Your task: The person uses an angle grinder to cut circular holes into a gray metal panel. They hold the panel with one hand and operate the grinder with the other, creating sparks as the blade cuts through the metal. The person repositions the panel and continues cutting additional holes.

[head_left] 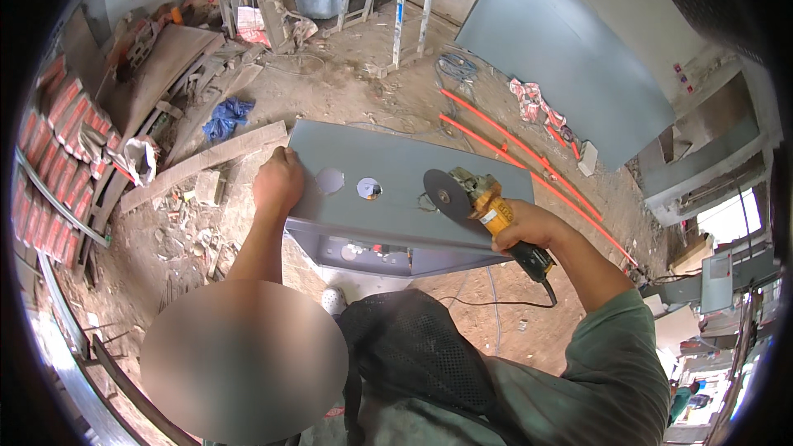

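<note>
A grey sheet-metal box (355, 149) stands in front of me, with two round holes cut through its upper panel and an open front side below. My left hand (279, 180) is closed over the panel's left end. Wrapped around the yellow and black angle grinder (496, 213), my right hand (529, 225) keeps it over the right half of the panel. The grinder's dark cutting disc (443, 192) is tilted beside a small rough mark in the metal; whether it touches the panel I cannot tell. A black cord trails from the grinder's rear.
Long orange pipes (529, 167) lie on the dirt floor to the right. Behind them a large grey sheet (570, 58) leans on the wall. Stacked red-and-white packages (62, 182) and planks (202, 163) occupy the left. A stepladder (405, 12) stands at the back.
</note>
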A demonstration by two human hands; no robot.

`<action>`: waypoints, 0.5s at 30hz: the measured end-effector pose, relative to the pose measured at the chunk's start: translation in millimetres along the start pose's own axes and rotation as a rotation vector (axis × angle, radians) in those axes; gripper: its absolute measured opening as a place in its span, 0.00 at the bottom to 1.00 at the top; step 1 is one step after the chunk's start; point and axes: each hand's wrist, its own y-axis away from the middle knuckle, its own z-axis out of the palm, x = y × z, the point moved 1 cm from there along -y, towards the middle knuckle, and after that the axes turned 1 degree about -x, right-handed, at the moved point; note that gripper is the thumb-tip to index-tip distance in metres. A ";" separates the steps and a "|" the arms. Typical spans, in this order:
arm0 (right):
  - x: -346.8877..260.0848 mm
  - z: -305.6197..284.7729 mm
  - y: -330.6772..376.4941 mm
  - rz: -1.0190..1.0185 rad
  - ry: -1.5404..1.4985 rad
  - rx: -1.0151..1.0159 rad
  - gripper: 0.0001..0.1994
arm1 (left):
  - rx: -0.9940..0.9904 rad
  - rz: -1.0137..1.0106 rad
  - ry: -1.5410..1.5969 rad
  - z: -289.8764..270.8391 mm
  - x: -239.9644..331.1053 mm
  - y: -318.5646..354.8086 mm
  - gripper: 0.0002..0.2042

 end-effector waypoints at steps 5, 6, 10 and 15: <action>-4.2 -2.9 -6.0 -0.019 0.062 -0.012 0.27 | 0.017 0.010 0.038 2.5 -8.6 -0.3 0.24; -5.3 -2.8 -6.4 -0.023 0.062 -0.013 0.27 | 0.021 0.019 0.041 3.7 -8.7 -0.8 0.24; -16.8 -1.7 -1.0 0.048 0.125 -0.006 0.27 | 0.013 0.016 0.054 1.9 -6.2 1.0 0.24; -18.7 -0.1 -0.2 0.045 0.146 -0.007 0.27 | -0.004 -0.006 0.074 -0.7 -6.3 1.6 0.25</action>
